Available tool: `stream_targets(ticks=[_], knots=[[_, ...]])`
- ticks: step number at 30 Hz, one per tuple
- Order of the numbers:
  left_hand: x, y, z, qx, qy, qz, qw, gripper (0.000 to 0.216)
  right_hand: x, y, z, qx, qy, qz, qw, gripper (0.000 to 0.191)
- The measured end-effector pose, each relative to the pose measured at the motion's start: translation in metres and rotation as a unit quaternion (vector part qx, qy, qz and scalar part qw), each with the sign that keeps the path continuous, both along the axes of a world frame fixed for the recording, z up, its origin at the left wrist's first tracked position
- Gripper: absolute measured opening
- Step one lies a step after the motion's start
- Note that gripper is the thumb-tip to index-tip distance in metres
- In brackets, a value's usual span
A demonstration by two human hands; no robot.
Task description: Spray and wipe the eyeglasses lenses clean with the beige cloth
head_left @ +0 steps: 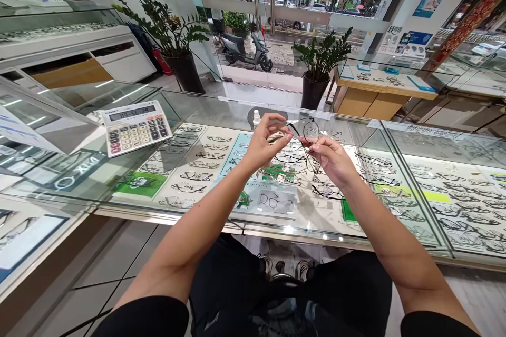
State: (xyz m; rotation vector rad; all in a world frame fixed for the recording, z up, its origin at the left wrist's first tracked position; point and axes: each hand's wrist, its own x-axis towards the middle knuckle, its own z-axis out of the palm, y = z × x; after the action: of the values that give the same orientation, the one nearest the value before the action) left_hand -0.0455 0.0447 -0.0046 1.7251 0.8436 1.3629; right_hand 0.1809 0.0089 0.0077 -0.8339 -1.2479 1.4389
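Knees in black trousers [348, 295] fill the bottom edge, with two shoes [284, 268] on a stool footrest showing between them. Beyond them runs the glass counter [166, 205], the largest thing in view, its top level and its inside laid with rows of spectacle frames [197, 168] on pale trays and a green card [138, 183] at the near left. Behind the counter stand two potted plants, the left plant [169, 31] tall in a dark pot, the right plant [320, 63] lower, both before the shop window, through which a scooter [245, 50] is parked outside. A wooden desk [379, 92] sits to the right of the plants. On the counter's left end lies a calculator [134, 127], tilted up toward the camera. Both bare forearms reach forward over the glass and meet above its middle. The left hand [263, 145] is curled, thumb and fingertips pinched on a pale strip, perhaps a cloth or a temple, which I cannot tell. The right hand [332, 160] grips the glasses [310, 134], a thin dark round-rimmed pair held up above the counter between the two hands, one lens ring standing clear above the right fingers. A small white bottle [256, 118] stands on the glass just behind the left hand.
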Motion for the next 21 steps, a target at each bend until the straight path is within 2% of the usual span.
stream_targets(ticks=[5,8,10,15,21], knots=[[0.003,-0.003,-0.001,0.124,0.056,0.037,0.990,0.047,0.001,0.000,0.001,0.010,0.004,0.031,0.999,0.020],[0.002,-0.002,-0.004,0.187,0.117,0.065,0.973,0.040,0.002,0.001,0.001,0.016,0.012,0.039,0.999,0.018],[0.002,0.000,-0.006,0.218,0.155,0.061,0.962,0.035,0.003,0.001,-0.001,0.021,0.011,0.045,0.999,0.017],[0.000,0.002,-0.013,0.215,0.203,0.043,0.954,0.034,0.005,0.003,-0.006,0.029,0.003,0.050,0.998,0.013],[-0.001,0.002,-0.017,0.213,0.216,0.012,0.953,0.048,0.007,0.004,-0.006,0.040,0.012,0.056,0.998,0.011]])
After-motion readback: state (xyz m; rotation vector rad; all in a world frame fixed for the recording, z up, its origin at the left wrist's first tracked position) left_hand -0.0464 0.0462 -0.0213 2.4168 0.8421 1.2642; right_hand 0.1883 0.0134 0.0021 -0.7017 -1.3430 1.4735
